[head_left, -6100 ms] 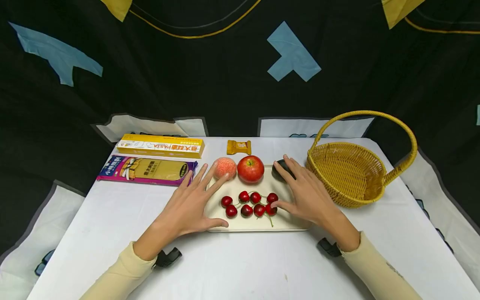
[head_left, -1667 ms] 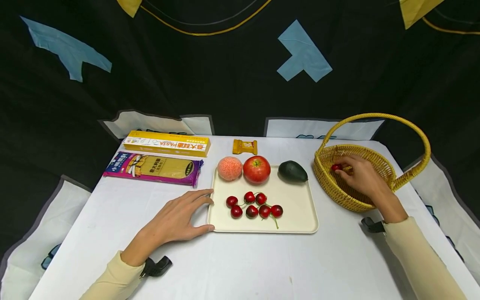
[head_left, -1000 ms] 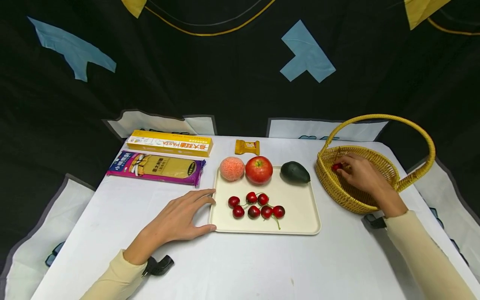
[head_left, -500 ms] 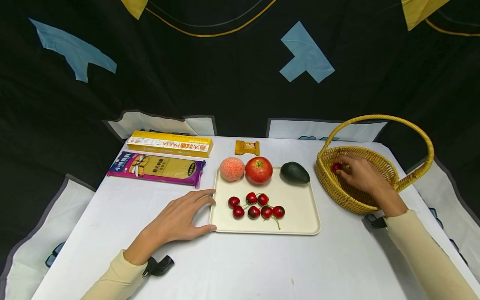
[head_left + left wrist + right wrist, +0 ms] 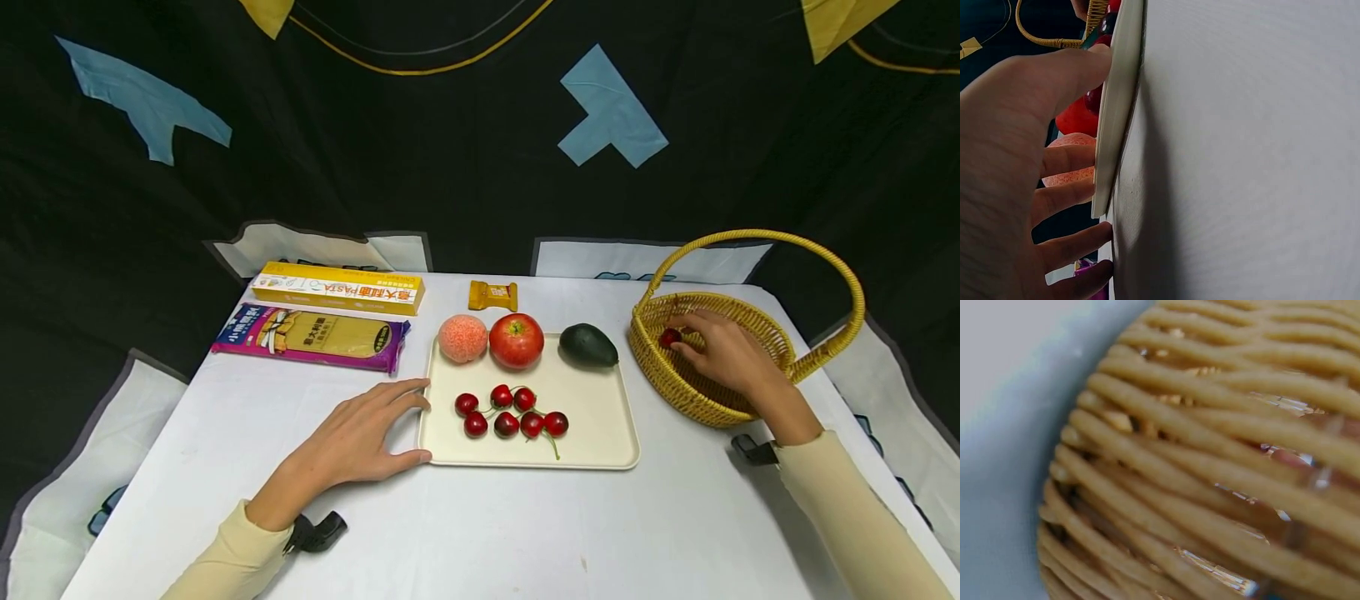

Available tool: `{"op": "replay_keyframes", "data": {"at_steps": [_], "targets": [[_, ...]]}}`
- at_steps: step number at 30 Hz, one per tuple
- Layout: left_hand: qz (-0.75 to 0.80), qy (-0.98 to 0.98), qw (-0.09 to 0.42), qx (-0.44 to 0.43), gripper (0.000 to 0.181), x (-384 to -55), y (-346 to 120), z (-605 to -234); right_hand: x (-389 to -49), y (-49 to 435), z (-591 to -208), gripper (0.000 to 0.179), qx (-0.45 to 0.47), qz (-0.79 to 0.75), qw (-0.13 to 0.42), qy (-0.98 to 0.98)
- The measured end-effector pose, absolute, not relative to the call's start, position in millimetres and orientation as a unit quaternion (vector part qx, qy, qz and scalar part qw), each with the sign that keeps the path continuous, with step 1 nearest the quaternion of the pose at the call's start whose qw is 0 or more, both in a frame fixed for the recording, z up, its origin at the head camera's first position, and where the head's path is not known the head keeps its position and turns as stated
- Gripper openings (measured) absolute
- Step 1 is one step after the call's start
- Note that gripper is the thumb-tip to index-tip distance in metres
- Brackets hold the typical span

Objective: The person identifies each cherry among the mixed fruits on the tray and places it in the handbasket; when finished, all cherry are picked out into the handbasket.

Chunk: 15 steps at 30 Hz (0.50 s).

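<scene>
My left hand (image 5: 352, 433) has its fingers spread and rests at the left edge of a cream tray (image 5: 600, 433). In the left wrist view, thumb and some fingertips touch the rim of the tray (image 5: 1119, 94). My right hand (image 5: 723, 350) reaches inside a yellow wicker basket (image 5: 693, 404), holding a dark red cherry (image 5: 670, 337) at the thumb and fingertips. The basket's weave (image 5: 1210, 456) fills the right wrist view and mostly hides that hand. Several stemmed cherries (image 5: 506, 425) lie on the tray, below a pink fuzzy ball (image 5: 462, 338), a red apple (image 5: 516, 341) and an avocado (image 5: 588, 346).
A yellow pasta box (image 5: 337, 288) and a purple-ended spaghetti packet (image 5: 311, 337) lie at the back left. Behind the tray is a small mustard-coloured wrapped snack (image 5: 492, 295). The basket's tall handle (image 5: 757, 236) arches above my right hand. A black curtain (image 5: 450, 167) hangs behind the table.
Since the first frame, my right hand has moved from the avocado into the basket with a cherry, and my left hand back to the tray's edge. Lately the cherry has shifted slightly at the right fingertips.
</scene>
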<state>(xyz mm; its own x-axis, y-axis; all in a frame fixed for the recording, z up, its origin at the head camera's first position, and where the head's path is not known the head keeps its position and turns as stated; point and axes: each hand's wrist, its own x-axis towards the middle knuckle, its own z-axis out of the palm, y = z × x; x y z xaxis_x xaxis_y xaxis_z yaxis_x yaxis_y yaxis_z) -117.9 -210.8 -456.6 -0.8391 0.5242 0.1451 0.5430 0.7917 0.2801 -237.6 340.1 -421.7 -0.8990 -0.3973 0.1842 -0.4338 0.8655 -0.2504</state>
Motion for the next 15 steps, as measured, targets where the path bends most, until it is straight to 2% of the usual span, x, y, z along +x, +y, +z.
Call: {"op": "replay_keyframes", "data": {"at_steps": [7, 15], "targets": [[-0.157, -0.947, 0.025, -0.280, 0.061, -118.1, -209.5, -456.8, -226.6, 334.3, -407.0, 0.036, 0.196, 0.143, 0.071, -0.967], [-0.155, -0.947, 0.029, -0.280, 0.061, -117.7, -209.2, -455.4, -215.4, 319.2, -393.2, 0.040, 0.221, 0.162, 0.106, -0.956]]}}
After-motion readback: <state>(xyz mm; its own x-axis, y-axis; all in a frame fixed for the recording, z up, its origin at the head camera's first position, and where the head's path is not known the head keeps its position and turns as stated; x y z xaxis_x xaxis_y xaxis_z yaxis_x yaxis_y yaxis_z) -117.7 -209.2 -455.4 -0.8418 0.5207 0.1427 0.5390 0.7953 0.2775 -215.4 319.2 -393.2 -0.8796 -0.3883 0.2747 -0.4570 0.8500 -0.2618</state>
